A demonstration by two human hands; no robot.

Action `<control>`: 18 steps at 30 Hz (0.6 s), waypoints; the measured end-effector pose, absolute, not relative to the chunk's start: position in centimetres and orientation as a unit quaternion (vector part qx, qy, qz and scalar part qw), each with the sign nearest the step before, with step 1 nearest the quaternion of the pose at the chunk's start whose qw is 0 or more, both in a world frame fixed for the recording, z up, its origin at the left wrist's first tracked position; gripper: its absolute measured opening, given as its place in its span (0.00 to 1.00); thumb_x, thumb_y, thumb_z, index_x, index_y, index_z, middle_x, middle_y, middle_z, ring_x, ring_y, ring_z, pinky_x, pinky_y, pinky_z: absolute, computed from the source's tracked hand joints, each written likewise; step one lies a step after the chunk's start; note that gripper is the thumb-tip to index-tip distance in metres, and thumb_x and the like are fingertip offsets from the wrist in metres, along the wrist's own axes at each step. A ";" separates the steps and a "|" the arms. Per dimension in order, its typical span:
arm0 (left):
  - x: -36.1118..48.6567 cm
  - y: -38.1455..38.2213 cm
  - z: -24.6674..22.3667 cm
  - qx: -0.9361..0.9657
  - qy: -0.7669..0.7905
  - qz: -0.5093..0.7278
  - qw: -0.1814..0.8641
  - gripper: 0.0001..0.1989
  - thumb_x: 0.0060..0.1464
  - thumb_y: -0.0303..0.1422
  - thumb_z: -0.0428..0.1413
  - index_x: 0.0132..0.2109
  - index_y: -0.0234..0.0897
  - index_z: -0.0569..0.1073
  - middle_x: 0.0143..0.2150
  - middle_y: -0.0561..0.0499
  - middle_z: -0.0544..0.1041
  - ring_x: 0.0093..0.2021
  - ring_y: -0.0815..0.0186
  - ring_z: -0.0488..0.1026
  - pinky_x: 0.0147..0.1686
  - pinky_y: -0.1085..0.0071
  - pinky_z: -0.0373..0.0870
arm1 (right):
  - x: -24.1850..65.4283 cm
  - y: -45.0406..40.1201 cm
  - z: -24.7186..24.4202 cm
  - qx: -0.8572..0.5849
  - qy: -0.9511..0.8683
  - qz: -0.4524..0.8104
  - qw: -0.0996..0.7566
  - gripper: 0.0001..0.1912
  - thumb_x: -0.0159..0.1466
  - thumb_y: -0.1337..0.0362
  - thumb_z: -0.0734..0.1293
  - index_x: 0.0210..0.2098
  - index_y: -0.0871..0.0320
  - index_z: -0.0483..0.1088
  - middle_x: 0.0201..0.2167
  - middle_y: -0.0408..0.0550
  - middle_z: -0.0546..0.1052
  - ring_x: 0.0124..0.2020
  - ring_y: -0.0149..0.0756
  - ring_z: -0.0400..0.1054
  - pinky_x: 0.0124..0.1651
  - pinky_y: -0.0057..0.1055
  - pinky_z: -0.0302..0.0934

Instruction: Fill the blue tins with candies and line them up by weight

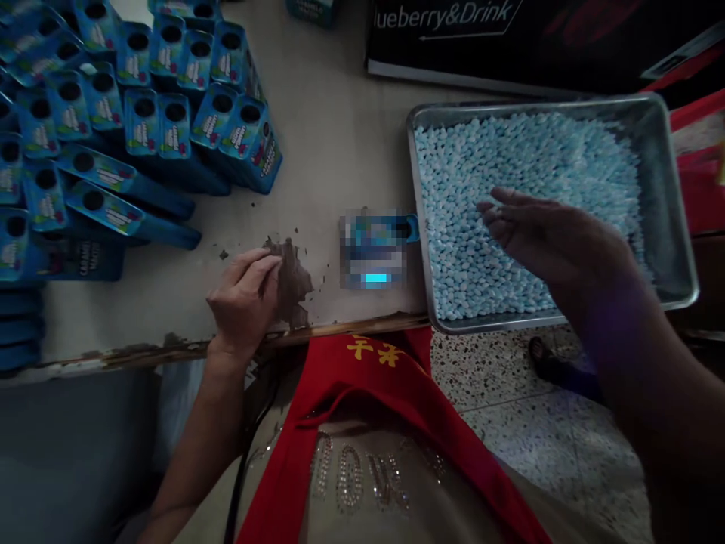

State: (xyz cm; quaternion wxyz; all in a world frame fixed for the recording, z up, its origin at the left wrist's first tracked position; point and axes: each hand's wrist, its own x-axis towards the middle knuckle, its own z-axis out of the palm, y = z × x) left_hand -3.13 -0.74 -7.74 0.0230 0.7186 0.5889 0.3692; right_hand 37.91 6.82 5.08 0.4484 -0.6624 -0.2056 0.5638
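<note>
My right hand (538, 230) hovers over a metal tray (422, 291) of small pale-blue and white candies (470, 181). Its fingers are stretched out towards the left, and no candy shows in them. My left hand (243, 295) rests by the table's front edge, fingers curled and pressed together; whatever they may hold is hidden. Between the hands sits a small device (374, 257) with a lit cyan display, mostly pixelated. Beside the tray, the end of a blue container (412, 227) pokes out of the pixelated patch.
Many blue flip-type containers (141, 121) with round dark holes crowd the table's left side, some lying flat. A black box (481, 41) stands behind the tray. The white tabletop (317, 136) has a worn patch near my left hand. The tray overhangs the front edge.
</note>
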 end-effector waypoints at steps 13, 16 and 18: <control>-0.8 -1.2 -5.2 0.735 0.590 0.324 0.078 0.10 0.78 0.40 0.60 0.53 0.49 0.88 0.56 0.46 0.89 0.57 0.51 0.88 0.63 0.51 0.87 | 35.0 5.9 5.9 -0.581 -0.483 0.540 0.372 0.08 0.70 0.69 0.79 0.32 0.58 0.84 0.28 0.46 0.82 0.25 0.25 0.68 0.27 0.25 0.62; -0.7 -1.4 -5.3 0.733 0.593 0.318 0.101 0.12 0.79 0.41 0.59 0.54 0.47 0.88 0.56 0.44 0.88 0.59 0.49 0.87 0.64 0.48 0.87 | 34.3 6.7 6.8 -0.562 -0.534 0.528 0.348 0.10 0.71 0.72 0.76 0.32 0.58 0.83 0.26 0.44 0.81 0.24 0.25 0.67 0.28 0.27 0.60; -0.6 -1.3 -5.1 0.741 0.585 0.318 0.091 0.13 0.79 0.41 0.58 0.54 0.44 0.87 0.55 0.43 0.89 0.57 0.50 0.88 0.62 0.49 0.88 | 33.9 7.2 7.3 -0.546 -0.566 0.524 0.328 0.11 0.72 0.73 0.76 0.33 0.58 0.82 0.26 0.43 0.81 0.24 0.26 0.66 0.28 0.28 0.59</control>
